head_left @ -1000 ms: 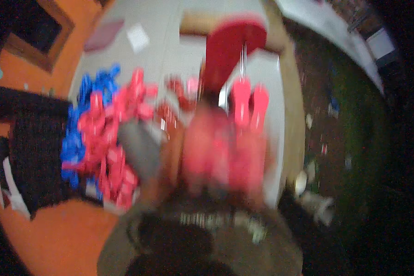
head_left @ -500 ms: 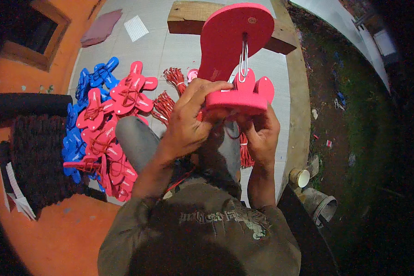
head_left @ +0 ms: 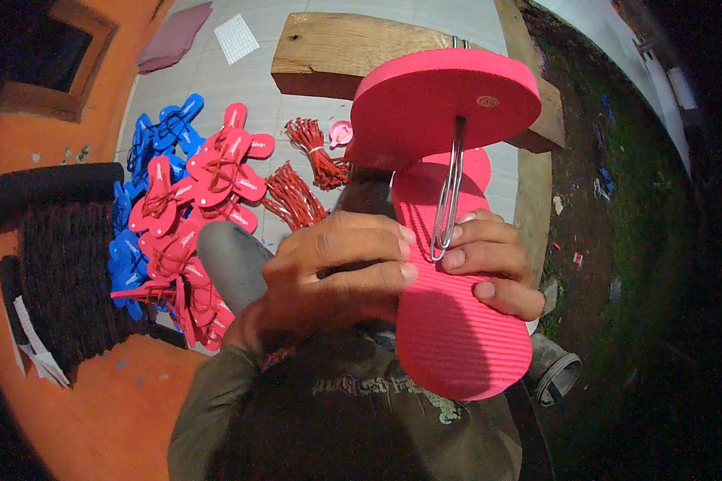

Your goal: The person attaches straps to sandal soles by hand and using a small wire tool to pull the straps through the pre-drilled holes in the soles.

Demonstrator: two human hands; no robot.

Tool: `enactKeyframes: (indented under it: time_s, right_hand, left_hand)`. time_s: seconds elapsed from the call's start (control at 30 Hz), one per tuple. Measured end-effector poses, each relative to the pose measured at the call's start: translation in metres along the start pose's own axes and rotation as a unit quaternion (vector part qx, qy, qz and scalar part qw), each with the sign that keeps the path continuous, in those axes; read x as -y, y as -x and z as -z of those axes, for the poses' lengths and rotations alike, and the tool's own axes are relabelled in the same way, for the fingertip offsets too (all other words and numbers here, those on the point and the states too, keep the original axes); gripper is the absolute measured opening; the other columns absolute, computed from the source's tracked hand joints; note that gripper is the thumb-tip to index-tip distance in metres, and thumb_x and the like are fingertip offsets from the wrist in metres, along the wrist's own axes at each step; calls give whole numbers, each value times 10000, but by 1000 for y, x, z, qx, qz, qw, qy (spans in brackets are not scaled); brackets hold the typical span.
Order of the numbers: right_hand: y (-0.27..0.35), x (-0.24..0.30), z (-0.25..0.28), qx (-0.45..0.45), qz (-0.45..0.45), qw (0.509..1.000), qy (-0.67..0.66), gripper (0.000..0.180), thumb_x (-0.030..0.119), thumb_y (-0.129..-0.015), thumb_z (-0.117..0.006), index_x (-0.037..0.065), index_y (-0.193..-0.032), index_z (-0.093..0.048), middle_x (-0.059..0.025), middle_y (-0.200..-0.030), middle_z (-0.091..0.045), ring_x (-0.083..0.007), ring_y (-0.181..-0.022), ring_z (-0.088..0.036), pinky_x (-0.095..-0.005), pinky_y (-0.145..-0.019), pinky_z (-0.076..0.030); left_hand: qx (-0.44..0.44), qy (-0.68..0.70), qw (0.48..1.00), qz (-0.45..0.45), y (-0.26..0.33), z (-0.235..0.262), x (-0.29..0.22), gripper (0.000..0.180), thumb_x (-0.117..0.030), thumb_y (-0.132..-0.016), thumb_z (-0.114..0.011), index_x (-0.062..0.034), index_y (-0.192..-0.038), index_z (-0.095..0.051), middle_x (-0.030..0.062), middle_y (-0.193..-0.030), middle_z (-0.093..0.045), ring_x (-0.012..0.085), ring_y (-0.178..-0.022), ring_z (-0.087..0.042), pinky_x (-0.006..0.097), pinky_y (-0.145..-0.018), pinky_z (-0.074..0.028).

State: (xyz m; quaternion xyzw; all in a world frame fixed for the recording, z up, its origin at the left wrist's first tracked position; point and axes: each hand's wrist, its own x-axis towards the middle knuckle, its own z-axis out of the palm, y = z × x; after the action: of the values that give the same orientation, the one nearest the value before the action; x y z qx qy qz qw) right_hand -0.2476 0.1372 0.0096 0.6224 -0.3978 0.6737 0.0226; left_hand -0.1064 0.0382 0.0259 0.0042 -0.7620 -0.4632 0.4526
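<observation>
Left hand [head_left: 337, 268]: fingers curled, gripping the ribbed pink foam sandal sole [head_left: 457, 321] from the left. Right hand [head_left: 489, 264]: closed on the sole's right edge, fingertips touching a bent steel wire loop [head_left: 449, 200] hanging through a second pink sole [head_left: 441, 100]. Floor: heaped red and blue sandals [head_left: 184, 208], red strap bundles [head_left: 297, 192], wooden block [head_left: 337, 56]

I saw a pale tiled floor [head_left: 257, 76] carrying a thick wooden block [head_left: 329, 56], heaps of red flip-flops [head_left: 217, 172] and blue flip-flops [head_left: 148, 140], red strap bundles [head_left: 301, 188], a white gridded sheet [head_left: 237, 38] and a pinkish sheet [head_left: 172, 36].
</observation>
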Motion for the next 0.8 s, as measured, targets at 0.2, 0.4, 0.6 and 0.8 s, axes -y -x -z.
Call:
enactKeyframes:
  time_s: [0.2,0.4,0.6,0.8]
  right_hand:
    - [-2,1,-1,-28,-30,999,11,142,120,-714,-587,91,-790,-470,-123,-808,-617,-279,-752,-600,-413,-692,-470]
    - [-19,13,-18,-191,-328,925,10,406,200,-753,-629,15,-1068,-452,-141,-984,-557,-218,-848,-560,-327,-704,-460]
    - [-32,-19,-25,-255,-222,940,40,277,102,-774,-637,2,-1010,-532,-59,-925,-598,-118,-796,-565,-248,-716,-447]
    - [-21,-16,-5,-196,-291,934,-70,365,27,-741,-640,-2,-1081,-512,-64,-993,-592,-152,-884,-565,-281,-797,-440]
  left_hand:
    - [-20,-43,998,-48,-4,-3,11,296,-123,-618,-715,-79,-892,-613,55,-790,-588,217,-716,-610,301,-597,-506]
    - [-90,-103,989,55,-30,-15,-7,137,-131,-794,-578,-45,-900,-580,119,-701,-595,237,-568,-602,318,-515,-471]
    - [89,-211,932,280,-50,15,5,288,-291,-767,-628,-30,-875,-572,111,-768,-599,130,-638,-577,262,-563,-438]
    - [81,249,923,281,30,63,4,132,-87,-734,-660,-10,-752,-555,38,-718,-530,97,-579,-521,212,-484,-431]
